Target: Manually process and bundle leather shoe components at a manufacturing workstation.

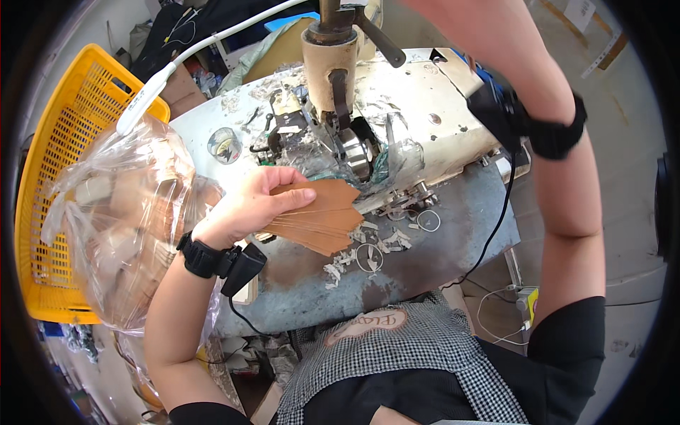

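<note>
While left hand (248, 205) pinches fanned tan leather pieces (322, 216), keep edges aligned at the wheel (358, 157); right hand's grip is out of view.

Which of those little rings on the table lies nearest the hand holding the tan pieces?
The ring just below the fanned tan pieces; the other ring lies farther right.

Machine head (333, 64) above cluttered table (425, 241)

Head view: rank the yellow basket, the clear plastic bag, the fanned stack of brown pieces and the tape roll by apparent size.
1. Yellow basket, partly hidden by the bag.
2. Clear plastic bag; it looks nearly as large, so the top two are uncertain.
3. Stack of brown pieces, held by the left hand.
4. Tape roll.
</note>
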A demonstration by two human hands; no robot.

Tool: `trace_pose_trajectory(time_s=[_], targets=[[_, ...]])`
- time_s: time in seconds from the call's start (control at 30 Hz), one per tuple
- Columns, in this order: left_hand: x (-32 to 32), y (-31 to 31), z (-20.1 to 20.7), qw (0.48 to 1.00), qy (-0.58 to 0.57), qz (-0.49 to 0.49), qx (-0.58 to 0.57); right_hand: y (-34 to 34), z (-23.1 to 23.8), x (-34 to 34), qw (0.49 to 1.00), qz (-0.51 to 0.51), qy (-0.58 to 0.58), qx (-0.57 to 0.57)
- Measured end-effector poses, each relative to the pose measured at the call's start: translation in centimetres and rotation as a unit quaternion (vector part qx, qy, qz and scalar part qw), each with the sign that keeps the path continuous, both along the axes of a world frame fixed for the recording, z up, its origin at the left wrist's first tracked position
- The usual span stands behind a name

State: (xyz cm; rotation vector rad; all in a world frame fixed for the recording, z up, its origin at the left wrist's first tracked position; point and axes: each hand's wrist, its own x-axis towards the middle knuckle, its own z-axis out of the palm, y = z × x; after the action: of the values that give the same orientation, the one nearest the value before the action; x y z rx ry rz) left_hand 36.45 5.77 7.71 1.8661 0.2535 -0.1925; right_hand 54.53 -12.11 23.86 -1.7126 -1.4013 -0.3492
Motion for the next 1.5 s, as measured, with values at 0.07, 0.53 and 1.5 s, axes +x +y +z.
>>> trace_pose_trajectory(time_s=[0.07, 0.53, 1.5], targets=[[0.6, -0.4, 0.7, 1.000, 0.012, 0.000, -0.002, 0.0, 1.7, -0.5, 0.987, -0.092, -0.132, -0.008], [0.2, 0.2, 0.2, 0.999, 0.010, 0.020, -0.026, 2.3, 2.2, 2.3, 0.990, 0.011, -0.108, -0.086], [2.4, 0.7, 0.8, 0.990, 0.089, 0.053, 0.091, -5.2, -17.5, 2.7, 0.988, 0.064, 0.007, -0.140]])
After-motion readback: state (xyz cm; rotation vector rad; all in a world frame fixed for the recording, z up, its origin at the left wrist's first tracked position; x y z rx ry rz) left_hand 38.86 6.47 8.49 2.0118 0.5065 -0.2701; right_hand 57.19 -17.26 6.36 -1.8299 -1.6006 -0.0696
